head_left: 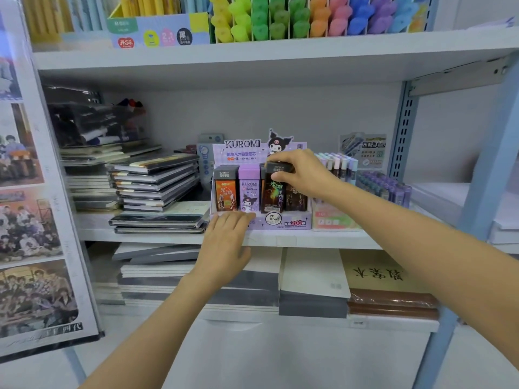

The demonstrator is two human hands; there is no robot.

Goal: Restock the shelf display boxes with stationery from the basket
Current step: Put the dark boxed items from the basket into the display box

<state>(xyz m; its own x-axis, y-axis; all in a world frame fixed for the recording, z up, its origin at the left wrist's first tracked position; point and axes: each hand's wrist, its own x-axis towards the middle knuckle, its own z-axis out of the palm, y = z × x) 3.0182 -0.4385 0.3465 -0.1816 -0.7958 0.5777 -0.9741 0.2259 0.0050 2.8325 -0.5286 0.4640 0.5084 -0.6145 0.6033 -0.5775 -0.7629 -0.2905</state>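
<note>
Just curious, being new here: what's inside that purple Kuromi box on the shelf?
The Kuromi box holds upright packs: an orange pack, a purple pack and a brown pack. The right hand grips a black pack by its top. Anything behind this front row is covered.

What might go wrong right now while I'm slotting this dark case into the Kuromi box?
1. Your right hand pinches the dark case only at its top; it may tip and knock the purple case beside it.
2. The display box sits near the shelf edge, steadied by your left hand at its front; pushing down could shift it.
3. Your right forearm passes close to the upright pens and may brush them.
</note>
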